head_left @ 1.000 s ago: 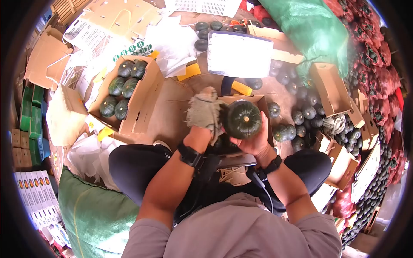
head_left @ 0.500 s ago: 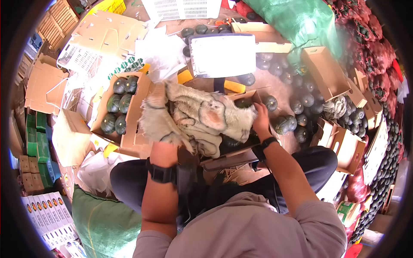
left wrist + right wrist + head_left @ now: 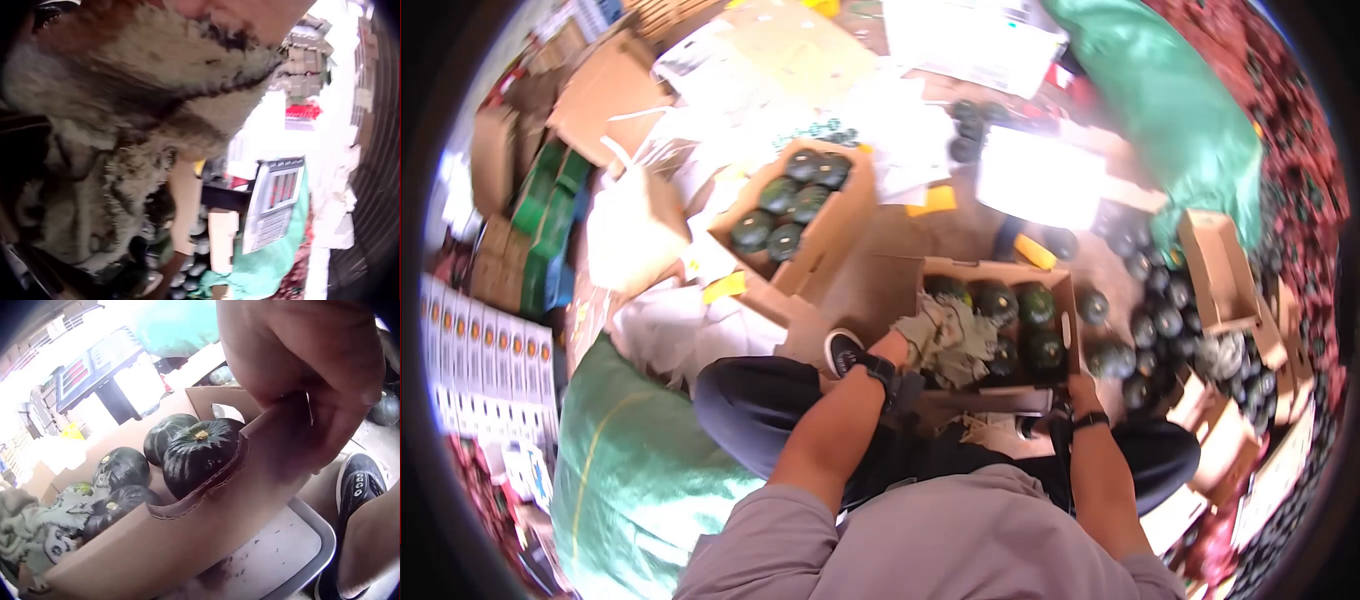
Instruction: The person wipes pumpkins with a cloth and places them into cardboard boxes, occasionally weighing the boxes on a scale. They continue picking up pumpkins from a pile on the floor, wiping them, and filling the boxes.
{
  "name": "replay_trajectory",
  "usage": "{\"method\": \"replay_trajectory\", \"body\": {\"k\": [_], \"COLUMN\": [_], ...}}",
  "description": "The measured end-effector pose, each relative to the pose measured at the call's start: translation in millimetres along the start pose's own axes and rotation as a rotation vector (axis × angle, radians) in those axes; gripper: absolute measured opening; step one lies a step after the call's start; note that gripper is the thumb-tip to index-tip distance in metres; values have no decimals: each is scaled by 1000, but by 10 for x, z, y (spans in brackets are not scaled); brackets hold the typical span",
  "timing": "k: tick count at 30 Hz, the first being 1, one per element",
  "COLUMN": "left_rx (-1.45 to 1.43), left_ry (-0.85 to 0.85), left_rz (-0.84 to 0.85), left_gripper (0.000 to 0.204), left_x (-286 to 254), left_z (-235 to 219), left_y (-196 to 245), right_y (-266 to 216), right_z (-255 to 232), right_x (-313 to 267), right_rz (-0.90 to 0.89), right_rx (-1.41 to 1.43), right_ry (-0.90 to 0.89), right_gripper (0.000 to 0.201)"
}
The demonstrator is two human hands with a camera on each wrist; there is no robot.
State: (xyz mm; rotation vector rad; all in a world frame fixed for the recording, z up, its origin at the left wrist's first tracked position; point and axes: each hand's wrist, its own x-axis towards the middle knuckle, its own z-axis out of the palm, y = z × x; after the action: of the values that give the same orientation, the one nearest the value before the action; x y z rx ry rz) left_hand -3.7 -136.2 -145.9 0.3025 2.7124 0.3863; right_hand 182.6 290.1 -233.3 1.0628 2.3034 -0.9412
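A furry grey-beige cloth (image 3: 948,340) lies bunched over the left part of the near cardboard box (image 3: 925,272). It covers most of my left hand (image 3: 892,350), which holds it; the fingers are hidden. In the left wrist view the cloth (image 3: 144,69) hangs in folds below the hand. At the box's near right corner is my right hand (image 3: 1083,388). The right wrist view shows that hand (image 3: 306,356) gripping the top edge of the box wall (image 3: 187,544), fingers curled over it. Several dark green squashes (image 3: 200,456) sit inside, some partly under the cloth.
A scale (image 3: 97,369) stands beyond the box, and a metal tray (image 3: 275,553) lies beneath it. Another box (image 3: 840,235) of squashes is at the left. Loose squashes (image 3: 1165,320) and an empty carton (image 3: 1222,270) are at the right, a green sack (image 3: 640,470) at lower left.
The squash held earlier is out of the hands. The cloth, spread wide half a second ago, is bunched at the box's left side. My right hand has moved to the box's near right corner.
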Motion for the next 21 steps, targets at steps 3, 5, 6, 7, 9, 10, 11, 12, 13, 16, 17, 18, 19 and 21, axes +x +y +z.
{"method": "replay_trajectory", "body": {"k": [3,5,6,7,9,10,11,12,13,16,17,18,19,21], "left_rx": [-238,-709,-1045,-1339,-1590,-1645,-1772,-1901,-1981,-2010,-1477,-942,-405,184], "left_ry": [-43,52,97,118,44,-19,-19,-23,-159,-44,-39,-33,-24,50], "left_rz": [-31,47,141,251,261,320,325,325,418,240,93,-36,-148,-105], "left_gripper": [31,30,30,30,33,34,35,35,36,46,47,49,51,52], "left_x": [-366,-697,-870,-1042,-1232,-1275,-1309,-1323,-1275,-965,-967,-996,-1035,-785], "left_z": [-330,-764,-1005,-1246,-1791,-2033,-2225,-2383,-2586,-2711,-2742,-2739,-2715,-2216], "left_y": [-339,-625,-763,-902,-1261,-1449,-1652,-1795,-1817,-2317,-2379,-2401,-2421,-3035], "right_y": [-649,-953,-1280,-1658,-2370,-2704,-3072,-3517,-3899,-4696,-4851,-4958,-4970,-4671], "right_z": [175,404,506,587,634,670,689,619,562,264,93,-100,-251,-534], "right_x": [-430,-564,-666,-804,-1009,-931,-840,-905,-962,-1241,-1449,-1699,-2002,-2540], "right_rz": [161,107,120,137,-23,-42,-60,-66,-147,-351,-431,-512,-642,-1087], "right_rx": [656,897,857,817,848,843,841,884,900,1011,1086,1159,1101,998], "right_ry": [-204,-434,-443,-452,-490,-510,-530,-516,-499,-472,-515,-556,-504,-443], "right_gripper": [20,26,23,20,18,17,17,21,25,36,33,31,31,30]}}
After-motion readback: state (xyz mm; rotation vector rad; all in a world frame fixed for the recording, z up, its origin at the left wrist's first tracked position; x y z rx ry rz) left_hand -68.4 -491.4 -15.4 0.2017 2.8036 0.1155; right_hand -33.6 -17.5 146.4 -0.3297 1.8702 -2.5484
